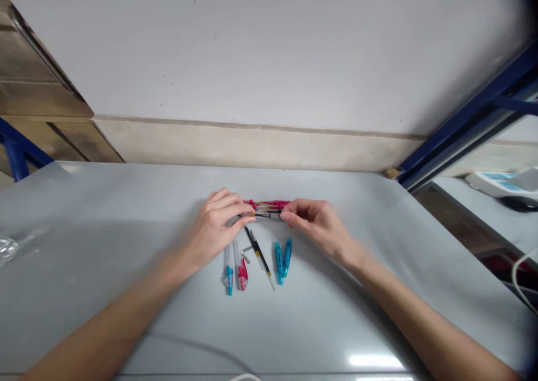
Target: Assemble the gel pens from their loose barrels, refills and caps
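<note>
Thumb and fingers of my left hand pinch a thin dark pen refill near its yellowish part. My right hand has its thumb and index finger closed at the refill's other end. Just behind lie pink pens, partly hidden by both hands. Nearer to me are a clear barrel with a blue grip, another with a pink end, black refills crossing small grey clips, and two teal pen parts side by side.
A crumpled clear plastic piece lies at the grey table's left edge. Blue frame posts flank the table. At the right, a white device and a white cable show beyond it.
</note>
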Tool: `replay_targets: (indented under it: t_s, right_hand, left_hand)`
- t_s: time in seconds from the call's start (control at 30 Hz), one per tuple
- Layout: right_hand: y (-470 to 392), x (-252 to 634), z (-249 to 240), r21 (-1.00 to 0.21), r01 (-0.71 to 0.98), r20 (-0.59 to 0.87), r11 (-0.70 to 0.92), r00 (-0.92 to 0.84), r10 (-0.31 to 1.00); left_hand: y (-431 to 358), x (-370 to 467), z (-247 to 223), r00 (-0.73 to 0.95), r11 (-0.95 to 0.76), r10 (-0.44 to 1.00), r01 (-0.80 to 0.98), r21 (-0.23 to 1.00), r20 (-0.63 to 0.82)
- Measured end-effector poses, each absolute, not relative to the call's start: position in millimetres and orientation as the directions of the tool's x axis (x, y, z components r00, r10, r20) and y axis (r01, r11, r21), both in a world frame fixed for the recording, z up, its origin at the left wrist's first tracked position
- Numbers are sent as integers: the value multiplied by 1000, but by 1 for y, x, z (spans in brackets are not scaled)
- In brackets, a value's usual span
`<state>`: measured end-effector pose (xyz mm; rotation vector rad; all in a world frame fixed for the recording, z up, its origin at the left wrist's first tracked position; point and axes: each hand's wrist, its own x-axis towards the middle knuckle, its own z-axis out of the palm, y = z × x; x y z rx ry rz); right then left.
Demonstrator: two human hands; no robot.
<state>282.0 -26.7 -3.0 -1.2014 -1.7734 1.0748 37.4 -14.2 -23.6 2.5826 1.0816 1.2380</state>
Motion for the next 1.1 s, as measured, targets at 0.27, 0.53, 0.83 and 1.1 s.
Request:
replay_targets:
  t_s: [0.27,0.53,0.83,1.1]
  right_hand:
    - [-23,294,4,-658,624,285,422,-313,906]
    - [-18,314,5,-533,757,133,378,-367,921]
    - [-21,307,8,-429,781,165,454,-427,889]
    - [-19,308,5,-381,801,148,461,-440,886]
  left_hand:
    - [-14,38,-27,480,-731,669,563,385,568]
    - [-10,37,-30,546,-748,661,535,392,515]
    - [-8,39,-33,550,-748,663,517,417,507]
    - [-7,38,-34,547,-762,647,478,437,532]
